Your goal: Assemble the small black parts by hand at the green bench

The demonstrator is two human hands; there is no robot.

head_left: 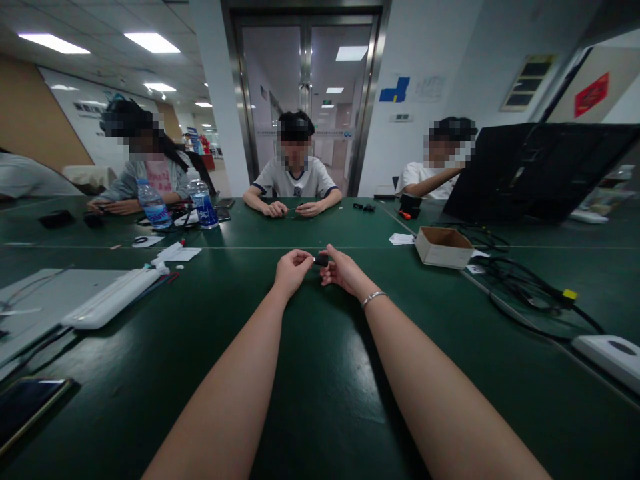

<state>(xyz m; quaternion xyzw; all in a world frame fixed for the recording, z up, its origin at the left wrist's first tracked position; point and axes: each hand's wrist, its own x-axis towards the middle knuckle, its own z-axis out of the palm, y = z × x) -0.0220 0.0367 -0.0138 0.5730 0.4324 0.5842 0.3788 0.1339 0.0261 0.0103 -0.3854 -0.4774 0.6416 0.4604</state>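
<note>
Both my arms reach forward over the green table. My left hand (291, 273) is closed in a pinch, its thumb and fingertips on the left end of a small black object (321, 261). A light, shiny bit shows at that end; the exact kind is too small to tell. From the other side, my right hand (345, 272) grips the right end between thumb and fingers, with its lower fingers curled beneath. The object is held roughly level between the hands, just above the tabletop. A silver bracelet (374, 298) circles my right wrist.
Across the green table (220, 333), several people sit with small items. An open cardboard box (444, 257), black cables (525, 287) and a large black monitor (540, 173) are on the right. At left are a white power unit (113, 300), two bottles (203, 200) and a phone (33, 403).
</note>
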